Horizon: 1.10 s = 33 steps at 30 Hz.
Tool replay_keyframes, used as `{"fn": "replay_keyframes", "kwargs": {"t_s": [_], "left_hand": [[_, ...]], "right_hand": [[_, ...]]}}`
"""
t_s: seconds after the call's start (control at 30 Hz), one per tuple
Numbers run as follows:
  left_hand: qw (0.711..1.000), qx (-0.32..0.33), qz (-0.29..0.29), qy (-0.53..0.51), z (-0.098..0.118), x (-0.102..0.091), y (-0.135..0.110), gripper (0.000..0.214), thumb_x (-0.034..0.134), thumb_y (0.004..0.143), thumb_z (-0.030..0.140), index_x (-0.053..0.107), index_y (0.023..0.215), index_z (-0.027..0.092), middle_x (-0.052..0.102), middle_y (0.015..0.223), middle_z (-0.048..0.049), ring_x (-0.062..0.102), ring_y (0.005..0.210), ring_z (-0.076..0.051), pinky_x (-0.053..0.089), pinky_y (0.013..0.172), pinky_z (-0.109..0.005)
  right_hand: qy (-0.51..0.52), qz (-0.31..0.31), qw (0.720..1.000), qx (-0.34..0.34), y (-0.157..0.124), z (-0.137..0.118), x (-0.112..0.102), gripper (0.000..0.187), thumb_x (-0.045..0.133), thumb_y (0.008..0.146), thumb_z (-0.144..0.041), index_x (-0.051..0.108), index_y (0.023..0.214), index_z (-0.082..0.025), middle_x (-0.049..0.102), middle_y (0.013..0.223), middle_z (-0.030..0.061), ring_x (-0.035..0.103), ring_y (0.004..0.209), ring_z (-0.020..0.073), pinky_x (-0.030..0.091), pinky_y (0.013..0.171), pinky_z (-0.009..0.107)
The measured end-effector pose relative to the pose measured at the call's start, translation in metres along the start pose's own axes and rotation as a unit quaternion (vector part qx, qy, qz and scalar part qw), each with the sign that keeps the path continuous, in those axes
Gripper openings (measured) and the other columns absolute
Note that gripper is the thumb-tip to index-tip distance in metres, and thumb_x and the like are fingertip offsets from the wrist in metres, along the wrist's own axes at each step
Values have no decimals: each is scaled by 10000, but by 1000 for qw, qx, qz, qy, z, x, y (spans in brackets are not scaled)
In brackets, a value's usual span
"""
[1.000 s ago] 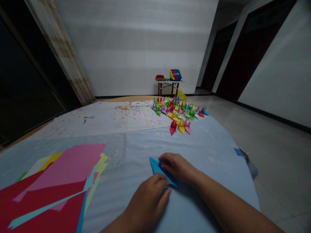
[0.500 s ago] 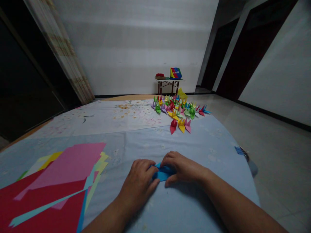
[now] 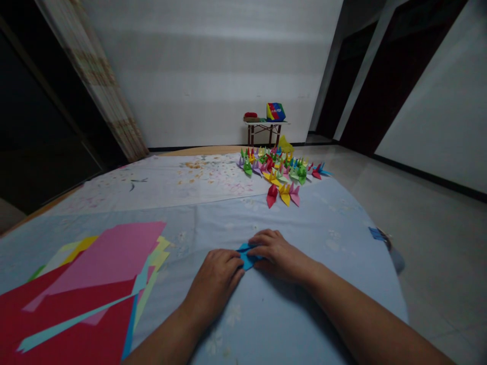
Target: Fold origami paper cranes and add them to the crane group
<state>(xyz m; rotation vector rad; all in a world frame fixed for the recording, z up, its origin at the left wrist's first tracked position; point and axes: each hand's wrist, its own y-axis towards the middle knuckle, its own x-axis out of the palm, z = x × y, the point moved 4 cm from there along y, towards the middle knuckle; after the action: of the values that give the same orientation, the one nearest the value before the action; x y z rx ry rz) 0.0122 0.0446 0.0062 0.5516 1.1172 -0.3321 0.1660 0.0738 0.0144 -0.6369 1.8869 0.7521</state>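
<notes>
A small folded piece of blue origami paper (image 3: 248, 260) lies on the cloth in front of me, between my two hands. My left hand (image 3: 217, 276) grips its left edge, with thumb and fingertips drawn together there. From the right, my right hand (image 3: 280, 256) has its fingers bent over the paper's right side and upper edge. Both hands cover parts of the sheet, so its full outline is hidden. A dark fold line runs across the upper part that shows.
Coloured paper sheets (image 3: 110, 258) are piled at the left. Many folded paper cranes (image 3: 285, 170) stand at the far right, with a red, a yellow and a pink one nearer. A light blue flowered tablecloth (image 3: 323, 223) covers the round table. Behind stands a small table (image 3: 266, 123).
The blue paper now looks smaller and tilted, with less of it showing. My right hand has shifted slightly up and left, its fingers now closer over the paper. My left hand has barely moved.
</notes>
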Motion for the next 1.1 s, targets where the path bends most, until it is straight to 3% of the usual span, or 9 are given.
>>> {"fn": "replay_keyframes", "kwargs": {"t_s": [0.3,0.83,1.1], "left_hand": [[1000,-9,-14,-1,-1,1,3,188,441,867,247,624,895,216,615,911,-39,536,881,-186,413,798,-337],[992,-66,31,-101,-13,3,5,184,486,833,293,633,764,207,564,786,-29,516,813,-182,411,757,-329],[989,-120,38,-73,-15,3,6,178,522,808,331,649,744,223,583,757,-8,535,800,-183,369,771,-345]], "right_hand": [[27,-6,1000,-12,4,-3,10,129,560,823,-277,659,901,-253,585,848,38,460,856,167,324,761,293],[35,-6,998,59,4,-1,17,140,480,851,-237,588,824,-152,546,798,51,476,776,147,356,705,258],[48,10,993,106,7,3,21,146,496,833,-242,599,783,-151,556,768,47,492,763,143,355,691,244]]}}
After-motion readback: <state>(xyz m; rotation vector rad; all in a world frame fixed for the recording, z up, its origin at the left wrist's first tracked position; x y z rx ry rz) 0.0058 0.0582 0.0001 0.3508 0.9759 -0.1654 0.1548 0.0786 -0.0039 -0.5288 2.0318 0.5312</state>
